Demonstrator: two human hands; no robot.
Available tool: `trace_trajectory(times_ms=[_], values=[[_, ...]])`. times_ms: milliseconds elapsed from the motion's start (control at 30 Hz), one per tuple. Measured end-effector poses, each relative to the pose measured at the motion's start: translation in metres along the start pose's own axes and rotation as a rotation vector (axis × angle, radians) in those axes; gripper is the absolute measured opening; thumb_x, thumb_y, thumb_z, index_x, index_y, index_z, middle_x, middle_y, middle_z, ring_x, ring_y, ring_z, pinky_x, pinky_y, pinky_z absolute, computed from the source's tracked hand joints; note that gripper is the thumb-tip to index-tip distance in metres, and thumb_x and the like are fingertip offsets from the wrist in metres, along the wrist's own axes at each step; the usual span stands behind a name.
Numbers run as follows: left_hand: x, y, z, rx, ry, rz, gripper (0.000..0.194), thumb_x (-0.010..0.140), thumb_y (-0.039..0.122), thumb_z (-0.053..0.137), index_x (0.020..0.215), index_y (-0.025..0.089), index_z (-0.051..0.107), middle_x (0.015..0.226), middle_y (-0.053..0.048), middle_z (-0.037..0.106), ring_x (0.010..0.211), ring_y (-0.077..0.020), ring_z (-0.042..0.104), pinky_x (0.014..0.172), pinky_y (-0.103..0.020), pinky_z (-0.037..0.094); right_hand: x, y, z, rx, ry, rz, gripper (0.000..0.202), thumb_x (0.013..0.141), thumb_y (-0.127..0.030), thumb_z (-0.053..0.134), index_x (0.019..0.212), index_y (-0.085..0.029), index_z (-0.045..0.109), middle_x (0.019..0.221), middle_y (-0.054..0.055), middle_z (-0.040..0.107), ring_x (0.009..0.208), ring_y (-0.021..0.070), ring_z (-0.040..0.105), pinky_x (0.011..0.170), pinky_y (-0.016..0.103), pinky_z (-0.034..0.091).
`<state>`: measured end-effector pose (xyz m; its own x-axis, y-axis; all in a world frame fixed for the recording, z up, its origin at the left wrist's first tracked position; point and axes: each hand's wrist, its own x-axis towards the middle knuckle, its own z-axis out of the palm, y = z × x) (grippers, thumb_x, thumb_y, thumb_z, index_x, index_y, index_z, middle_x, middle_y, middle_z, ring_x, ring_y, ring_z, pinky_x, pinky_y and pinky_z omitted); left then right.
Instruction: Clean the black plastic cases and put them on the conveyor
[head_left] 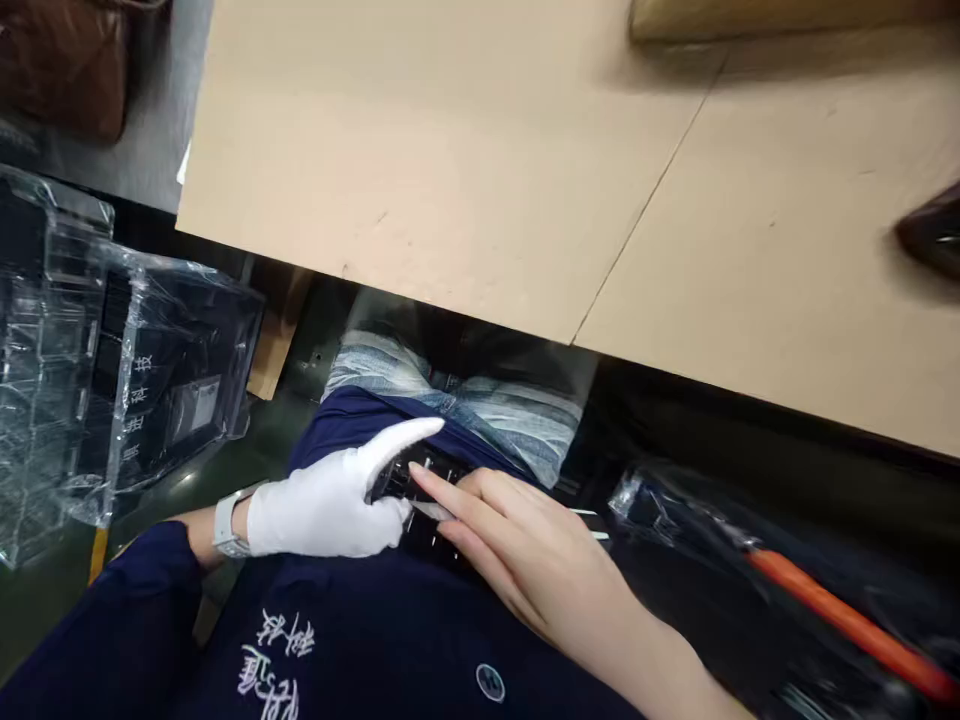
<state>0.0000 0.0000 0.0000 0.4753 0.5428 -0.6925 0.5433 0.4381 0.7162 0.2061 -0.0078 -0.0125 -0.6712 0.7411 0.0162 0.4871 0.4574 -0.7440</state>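
Note:
My left hand, in a white glove, is closed around a glossy black part at my lap, with its thumb stretched along the top. Several small bright spots show on the black surface; much of the part is hidden by my hands, so its kind is unclear. My right hand is bare and reaches over the same part from the right. Between its index finger and thumb sits a thin pale piece, lying against the black part. Whether it is film, paper or cloth I cannot tell.
A tan worktable spans the area ahead, with a seam across it. A yellowish block and a dark brown object lie on it. Plastic-wrapped dark bins stand at left. An orange bar is low at right.

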Motion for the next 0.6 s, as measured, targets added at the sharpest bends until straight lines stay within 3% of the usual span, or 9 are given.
trace_trajectory(times_ms=[433, 600], values=[[-0.0030, 0.0035, -0.0006, -0.009, 0.008, 0.022, 0.071, 0.080, 0.015, 0.055, 0.144, 0.025, 0.025, 0.145, -0.007, 0.041, 0.131, -0.0257, 0.041, 0.104, -0.037, 0.043, 0.0018, -0.0017, 0.0069, 0.005, 0.015, 0.008, 0.033, 0.098, -0.025, 0.033, 0.119, -0.012, 0.054, 0.068, 0.000, 0.054, 0.058, 0.0110, 0.048, 0.054, 0.022, 0.039], [-0.0035, 0.0056, -0.0018, 0.001, 0.009, 0.025, 0.071, 0.080, 0.015, 0.054, 0.144, 0.022, 0.025, 0.138, -0.009, 0.049, 0.121, -0.0227, 0.051, 0.100, -0.034, 0.046, 0.0019, -0.0033, 0.0069, 0.019, 0.016, 0.020, 0.032, 0.098, -0.024, 0.033, 0.118, -0.011, 0.055, 0.066, 0.000, 0.054, 0.056, 0.0110, 0.047, 0.054, 0.023, 0.038]])
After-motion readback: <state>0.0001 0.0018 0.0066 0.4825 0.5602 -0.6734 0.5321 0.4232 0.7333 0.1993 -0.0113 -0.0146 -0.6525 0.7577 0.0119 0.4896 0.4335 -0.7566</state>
